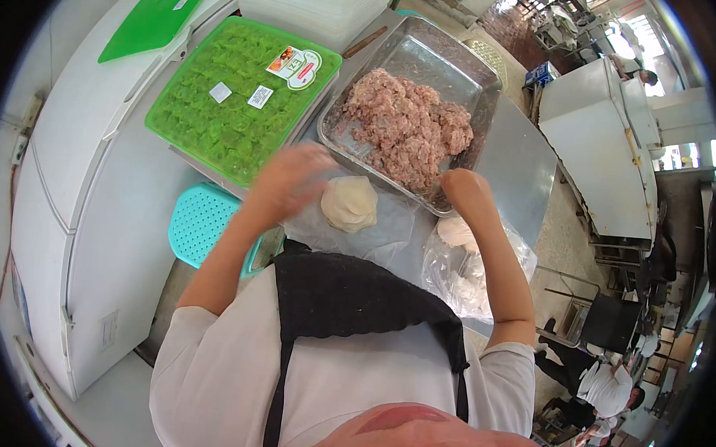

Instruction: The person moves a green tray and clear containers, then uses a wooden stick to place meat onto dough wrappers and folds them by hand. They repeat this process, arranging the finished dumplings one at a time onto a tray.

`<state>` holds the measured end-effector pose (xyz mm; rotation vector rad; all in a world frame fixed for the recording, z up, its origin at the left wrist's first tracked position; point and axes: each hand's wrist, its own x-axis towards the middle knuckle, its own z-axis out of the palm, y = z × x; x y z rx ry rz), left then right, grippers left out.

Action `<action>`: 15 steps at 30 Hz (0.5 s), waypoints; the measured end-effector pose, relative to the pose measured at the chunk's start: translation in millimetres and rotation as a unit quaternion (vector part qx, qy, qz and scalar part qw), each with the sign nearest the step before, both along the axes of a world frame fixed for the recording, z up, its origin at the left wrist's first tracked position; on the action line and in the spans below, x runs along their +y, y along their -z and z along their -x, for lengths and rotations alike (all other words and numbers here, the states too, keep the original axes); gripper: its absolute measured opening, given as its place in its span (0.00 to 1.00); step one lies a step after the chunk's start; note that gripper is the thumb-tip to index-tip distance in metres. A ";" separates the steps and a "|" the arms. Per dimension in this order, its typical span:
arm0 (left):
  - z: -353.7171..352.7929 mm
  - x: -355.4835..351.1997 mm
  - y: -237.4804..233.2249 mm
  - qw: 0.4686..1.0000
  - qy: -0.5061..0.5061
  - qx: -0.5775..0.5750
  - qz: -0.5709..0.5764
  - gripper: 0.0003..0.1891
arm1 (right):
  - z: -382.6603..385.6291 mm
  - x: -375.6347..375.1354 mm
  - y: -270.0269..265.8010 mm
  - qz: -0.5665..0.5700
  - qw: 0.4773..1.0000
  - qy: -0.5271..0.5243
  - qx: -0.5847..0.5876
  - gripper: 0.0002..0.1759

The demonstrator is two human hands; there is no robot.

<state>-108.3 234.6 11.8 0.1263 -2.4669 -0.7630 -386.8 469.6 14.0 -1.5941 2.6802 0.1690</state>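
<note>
A stack of thin round dough wrappers [349, 203] lies on a clear plastic sheet [391, 225] in front of my apron. My left hand [295, 180], smeared by motion, is just left of the stack; its fingers cannot be made out. At the near right rim of a metal tray [431, 49] my right hand [465, 192] is closed, beside a mound of ground meat [409, 123]. Whatever its fingers hold, if anything, is hidden. A clear plastic bag [478, 279] with pale dough pieces lies under my right forearm.
A green-lidded box [240, 97] with labels stands left of the tray. A wooden-handled tool [365, 42] lies behind it. Below on the left is a turquoise perforated stool [202, 222]. A white freezer [130, 208] borders the left side. Other people [605, 386] are far right.
</note>
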 end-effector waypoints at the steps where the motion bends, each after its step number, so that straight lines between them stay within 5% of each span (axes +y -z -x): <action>1: -11.4 -20.4 -16.7 0.996 -0.086 -0.010 0.003 0.18 | -1.2 -2.2 -10.4 -0.032 0.999 -0.022 0.022 0.11; 3: -37.4 -75.7 -26.0 0.964 -0.243 0.094 0.055 0.12 | -9.6 -10.9 -32.8 -0.062 0.996 -0.041 0.045 0.10; 5: -75.7 -157.4 -4.7 0.928 -0.355 0.099 0.062 0.14 | -34.4 -32.3 -50.2 0.067 0.991 -0.111 0.040 0.14; 7: -114.6 -229.4 31.9 0.871 -0.486 0.036 0.061 0.21 | -68.3 -57.3 -48.9 0.175 0.959 -0.163 -0.155 0.19; 9: -164.6 -331.0 119.9 0.868 -0.494 -0.002 -0.049 0.28 | -90.8 -88.7 -4.9 0.126 0.917 -0.203 -0.321 0.26; 10: -149.7 -305.9 92.8 0.839 -0.485 0.004 -0.247 0.29 | -108.8 -99.8 -8.8 0.113 0.854 -0.183 -0.474 0.32; 11: -143.7 -273.8 65.3 0.773 -0.460 0.001 -0.437 0.31 | -122.8 -115.0 2.7 0.096 0.851 -0.178 -0.485 0.37; 15: -154.2 -276.5 83.9 0.776 -0.332 0.085 -0.530 0.31 | -158.9 -166.3 60.2 0.155 0.814 -0.133 -0.544 0.51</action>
